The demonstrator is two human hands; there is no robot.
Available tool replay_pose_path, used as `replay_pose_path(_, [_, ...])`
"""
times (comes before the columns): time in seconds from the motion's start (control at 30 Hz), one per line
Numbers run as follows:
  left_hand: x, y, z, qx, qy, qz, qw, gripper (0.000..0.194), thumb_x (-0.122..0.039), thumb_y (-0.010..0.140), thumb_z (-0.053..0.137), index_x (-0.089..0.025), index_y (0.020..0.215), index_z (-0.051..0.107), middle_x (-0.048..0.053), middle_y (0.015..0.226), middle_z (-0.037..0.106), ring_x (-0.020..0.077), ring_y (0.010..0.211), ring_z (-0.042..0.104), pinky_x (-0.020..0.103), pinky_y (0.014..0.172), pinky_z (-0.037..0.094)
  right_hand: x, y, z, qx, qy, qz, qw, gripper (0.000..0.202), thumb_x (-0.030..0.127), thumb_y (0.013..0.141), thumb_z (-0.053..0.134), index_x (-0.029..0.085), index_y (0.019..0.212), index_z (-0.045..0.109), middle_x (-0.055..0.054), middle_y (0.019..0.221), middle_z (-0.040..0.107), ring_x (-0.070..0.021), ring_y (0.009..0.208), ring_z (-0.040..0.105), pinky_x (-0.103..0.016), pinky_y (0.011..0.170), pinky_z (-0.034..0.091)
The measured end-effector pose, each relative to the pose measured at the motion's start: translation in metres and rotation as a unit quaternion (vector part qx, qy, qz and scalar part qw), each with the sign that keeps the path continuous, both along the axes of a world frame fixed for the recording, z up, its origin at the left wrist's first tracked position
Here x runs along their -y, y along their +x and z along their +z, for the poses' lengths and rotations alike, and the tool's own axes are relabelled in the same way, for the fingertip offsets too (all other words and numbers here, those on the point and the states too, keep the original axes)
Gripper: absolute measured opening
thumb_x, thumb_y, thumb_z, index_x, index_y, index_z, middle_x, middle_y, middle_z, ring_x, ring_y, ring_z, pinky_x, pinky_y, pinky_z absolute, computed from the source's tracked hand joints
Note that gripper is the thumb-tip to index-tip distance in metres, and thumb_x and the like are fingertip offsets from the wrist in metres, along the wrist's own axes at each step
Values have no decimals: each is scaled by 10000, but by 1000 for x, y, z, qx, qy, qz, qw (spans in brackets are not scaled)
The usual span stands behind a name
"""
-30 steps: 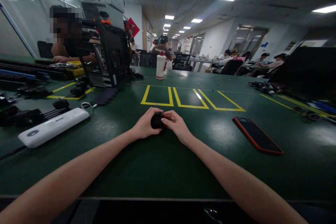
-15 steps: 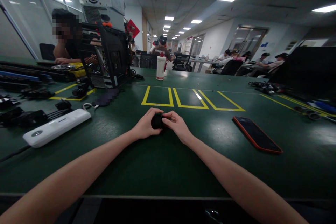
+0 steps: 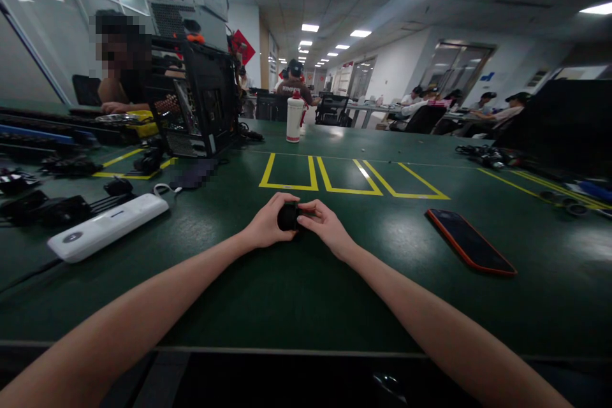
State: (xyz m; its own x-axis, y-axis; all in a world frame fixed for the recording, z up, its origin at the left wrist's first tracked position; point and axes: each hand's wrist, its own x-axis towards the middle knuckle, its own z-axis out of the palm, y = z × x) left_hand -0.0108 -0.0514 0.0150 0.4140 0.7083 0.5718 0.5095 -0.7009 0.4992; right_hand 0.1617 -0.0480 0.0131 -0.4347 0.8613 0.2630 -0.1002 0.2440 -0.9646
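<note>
Between my two hands is a small black object (image 3: 287, 217), rounded on its left side; its exact kind cannot be made out. My left hand (image 3: 266, 222) curves around it from the left, thumb below and fingers above. From the right, my right hand (image 3: 325, 224) pinches its edge with thumb and fingertips. Both hands are low over the green tabletop (image 3: 287, 306), just in front of the yellow tape outlines (image 3: 289, 187). Part of the object is covered by my fingers.
A phone with an orange edge (image 3: 471, 242) lies to the right. On the left are a white power bank-like device (image 3: 109, 226) with a cable, black parts (image 3: 52, 211) and an open computer case (image 3: 205, 99). A white bottle (image 3: 294, 120) stands farther back. A person (image 3: 122, 64) sits behind the case.
The view has shifted slightly. My hands keep nearly the same hold on the black object, with only a slight shift of the fingers.
</note>
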Motion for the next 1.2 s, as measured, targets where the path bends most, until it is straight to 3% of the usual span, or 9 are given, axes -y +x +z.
replay_pose_path(0.2, [-1,-1,0,-4,-5,3,1000,592,-165,572,644,-216,1103,390,42,1075,451,205,1012,462,357,884,394,-6,-3,-3,23,-10,-52,998,300,296,696,587,210,976,527,-31,961,567,-165,955,529,-372,882,395])
replay_pose_path(0.43, [0,-1,0,-2,-10,4,1000,592,-166,575,645,-218,1106,387,42,1081,444,203,1015,456,355,880,397,-1,1,-1,-2,-9,18,1000,320,207,641,635,211,942,526,-22,1021,548,-172,972,543,-371,887,402])
replay_pose_path(0.63, [-1,-2,0,-8,-11,3,1000,595,-178,573,650,-214,1105,387,44,1082,442,204,1011,458,356,876,399,0,-1,1,15,15,-26,999,204,290,700,579,204,881,542,-13,929,564,-149,921,539,-349,866,408])
replay_pose_path(0.77, [-2,-1,-1,-5,-5,3,1000,593,-177,571,649,-209,1102,387,45,1078,447,201,1010,460,353,882,395,-7,-4,-4,31,6,-58,998,288,298,701,579,209,971,537,-27,961,569,-160,946,527,-363,878,395])
replay_pose_path(1.07, [-1,-1,-2,0,4,3,1000,605,-150,561,646,-214,1104,388,43,1081,452,203,1032,455,356,896,388,-3,1,-2,-9,-12,22,1000,323,197,631,650,215,927,522,-10,969,556,-147,940,545,-341,883,394])
replay_pose_path(1.2, [-1,-2,-1,-6,-2,5,1000,599,-169,563,653,-218,1100,391,41,1080,452,205,1030,455,358,893,391,-2,0,0,10,-9,-13,1000,210,281,687,599,201,871,538,-7,899,564,-136,885,542,-344,858,401])
